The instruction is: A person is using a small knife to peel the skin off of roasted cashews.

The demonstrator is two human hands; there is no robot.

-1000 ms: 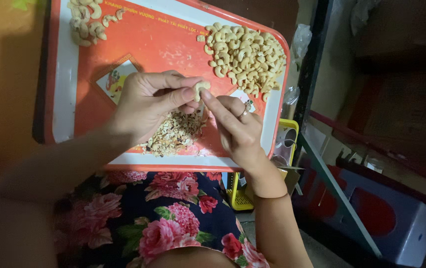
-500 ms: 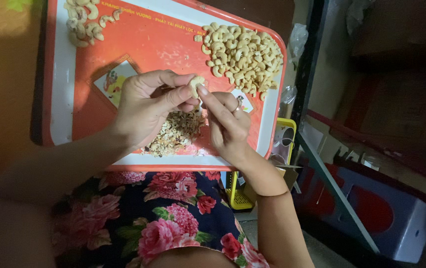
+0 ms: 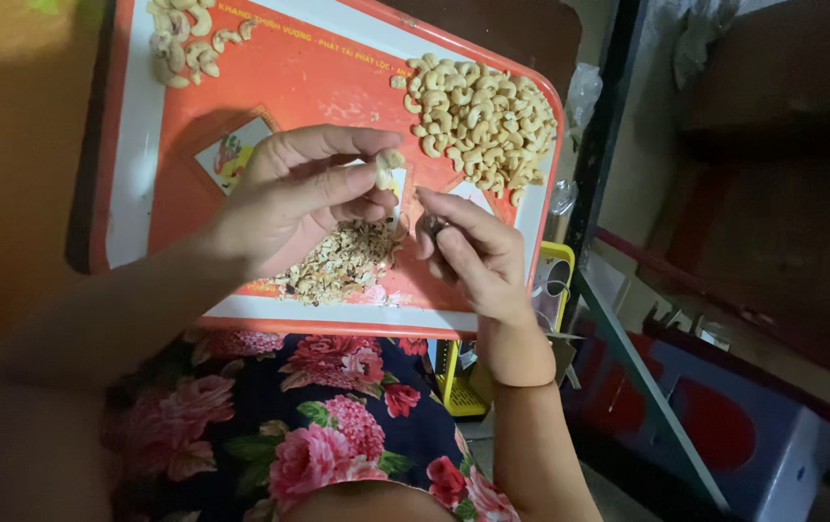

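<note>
My left hand (image 3: 289, 198) pinches a single pale cashew kernel (image 3: 389, 166) between thumb and fingertips above an orange tray (image 3: 134, 174) with a white border. My right hand (image 3: 473, 256) is just right of the kernel and apart from it. Its fingers are curled and a ring shows on one finger. Whether it holds a small tool I cannot tell. A heap of brown husk scraps (image 3: 342, 266) lies on the tray right under both hands.
A large pile of cashews (image 3: 482, 121) fills the tray's far right corner, and a smaller group of cashews (image 3: 183, 43) lies at the far left. The tray rests over my floral-clothed lap (image 3: 318, 425). A dark metal frame (image 3: 608, 126) and a blue plastic box (image 3: 724, 435) stand at the right.
My right hand has drawn back and down from the kernel it was touching. My left hand still holds the kernel, raised slightly.
</note>
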